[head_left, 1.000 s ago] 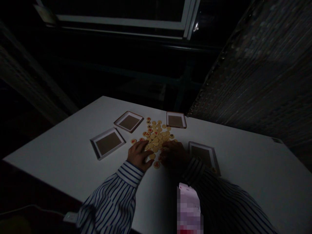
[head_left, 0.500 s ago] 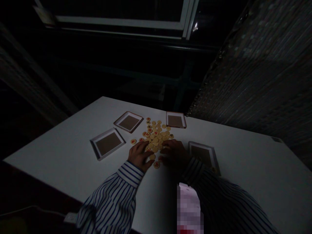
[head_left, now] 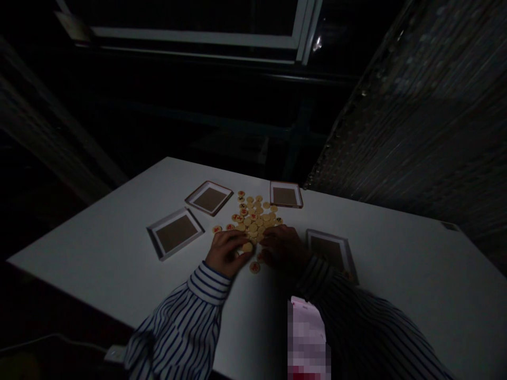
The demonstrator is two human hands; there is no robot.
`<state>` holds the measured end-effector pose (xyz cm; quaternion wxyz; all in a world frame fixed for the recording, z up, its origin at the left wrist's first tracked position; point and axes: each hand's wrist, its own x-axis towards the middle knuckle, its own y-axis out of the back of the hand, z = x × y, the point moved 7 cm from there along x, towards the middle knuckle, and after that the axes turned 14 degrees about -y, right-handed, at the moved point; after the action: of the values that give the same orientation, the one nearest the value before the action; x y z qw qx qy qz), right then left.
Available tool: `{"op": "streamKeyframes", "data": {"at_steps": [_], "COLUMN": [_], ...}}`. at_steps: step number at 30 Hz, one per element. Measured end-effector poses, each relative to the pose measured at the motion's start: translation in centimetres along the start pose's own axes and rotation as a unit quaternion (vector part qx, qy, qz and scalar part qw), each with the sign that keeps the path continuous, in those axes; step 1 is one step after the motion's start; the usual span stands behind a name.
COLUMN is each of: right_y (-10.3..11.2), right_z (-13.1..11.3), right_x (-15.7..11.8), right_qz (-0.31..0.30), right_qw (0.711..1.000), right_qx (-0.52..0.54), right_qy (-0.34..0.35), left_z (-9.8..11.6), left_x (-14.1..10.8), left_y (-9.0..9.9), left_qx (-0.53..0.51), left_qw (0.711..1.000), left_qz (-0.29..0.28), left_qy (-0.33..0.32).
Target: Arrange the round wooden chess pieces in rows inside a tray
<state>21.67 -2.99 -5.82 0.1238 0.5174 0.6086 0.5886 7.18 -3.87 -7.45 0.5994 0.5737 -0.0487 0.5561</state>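
Many round wooden pieces [head_left: 259, 222], some marked in red or black, lie in a loose heap mid-table. At the heap's near left edge is my left hand [head_left: 227, 253], fingers curved and apart, with a plain piece [head_left: 247, 247] between thumb and fingers; whether it is gripped is unclear. My right hand [head_left: 284, 249] is in shadow at the near right side of the heap, its fingers bent over the pieces and their tips hard to make out. A red-marked piece [head_left: 254, 267] lies nearest me, between the hands.
Two shallow box halves [head_left: 200, 224] [head_left: 231, 196] stand left of the heap. Another box half [head_left: 302, 199] is behind it, and a darker one [head_left: 348, 248] is beside my right wrist. A pink, blurred-out object [head_left: 308, 327] is at the near edge of the white table [head_left: 396, 237].
My left hand has shifted slightly left, and the plain piece near its thumb has moved a little away from me. My right hand has hardly moved.
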Motion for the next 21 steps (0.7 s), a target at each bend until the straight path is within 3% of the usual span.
{"op": "streamKeyframes", "data": {"at_steps": [4, 11, 15, 21], "right_y": [0.4, 0.5, 0.7, 0.6], "right_z": [-0.4, -0.9, -1.2, -1.7], "right_x": [0.1, 0.0, 0.1, 0.2], "right_qz": [0.006, 0.010, 0.008, 0.001], "right_qw": [1.000, 1.000, 0.999, 0.999], "right_qx": [0.005, 0.013, 0.016, 0.021], "right_qy": [0.001, 0.025, 0.034, 0.040], "left_z": [-0.2, -0.8, -1.3, -1.4], "left_x": [0.0, -0.5, -1.1, -1.3], "left_y": [0.7, 0.3, -0.5, -0.9], "left_qx": [-0.044, -0.130, -0.172, -0.201], "left_qw": [0.997, 0.983, 0.969, 0.958], "left_qz": [0.040, 0.059, 0.056, 0.045], "left_qy": [0.039, 0.118, 0.170, 0.198]}}
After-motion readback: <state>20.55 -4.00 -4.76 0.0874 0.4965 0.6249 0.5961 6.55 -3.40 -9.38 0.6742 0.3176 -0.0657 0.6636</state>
